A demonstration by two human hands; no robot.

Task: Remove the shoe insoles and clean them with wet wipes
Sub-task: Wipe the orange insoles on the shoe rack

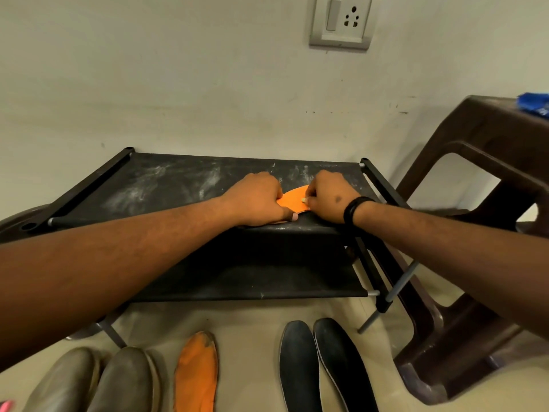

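orange insole [292, 200] flat, foam-like, on dusty black fabric shelf [166, 185] | left hand [257, 200] presses it, right hand [328, 197] pinches it | hands hide most | second insole [196, 373] at 6 o'clock, cut off

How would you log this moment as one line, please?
hands: left hand, right hand on orange insole | place: shoe rack | wipe: unseen

An orange insole [292, 200] lies flat on the top shelf [166, 185] of a black rack, mostly covered. On the floor [252, 337] below — a second, grimy orange insole [196, 373], two black insoles [325, 367] side by side, and a pair of grey-brown shoes [98, 382].
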